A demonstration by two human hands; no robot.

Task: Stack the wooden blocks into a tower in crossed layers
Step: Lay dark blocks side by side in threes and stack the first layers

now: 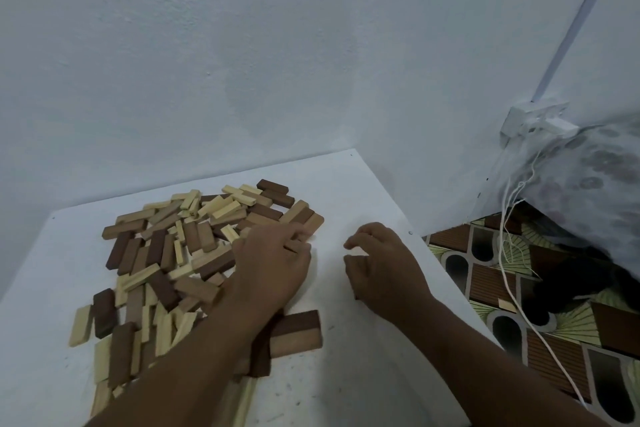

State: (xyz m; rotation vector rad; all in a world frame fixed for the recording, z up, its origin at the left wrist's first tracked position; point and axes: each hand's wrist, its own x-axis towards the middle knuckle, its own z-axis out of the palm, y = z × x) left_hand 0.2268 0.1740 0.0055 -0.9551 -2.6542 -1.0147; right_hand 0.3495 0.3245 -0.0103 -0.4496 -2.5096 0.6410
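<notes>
A loose pile of wooden blocks [180, 246] in dark brown, mid brown and pale wood covers the left half of the white table [363, 357]. My left hand [273, 263] lies palm down on the pile's right edge, fingers curled around a light brown block [293, 246] there. My right hand [384, 260] hovers just right of it above bare table, fingers bent and apart, holding nothing. Two blocks [298, 333], one dark and one light, lie flat side by side near the front, partly hidden by my left forearm.
A pale wall stands right behind the table. The table's right edge drops to a patterned floor [485, 281]. A white cable [512, 291] runs down from a wall socket [533, 121], beside a spotted fabric bundle [588, 191].
</notes>
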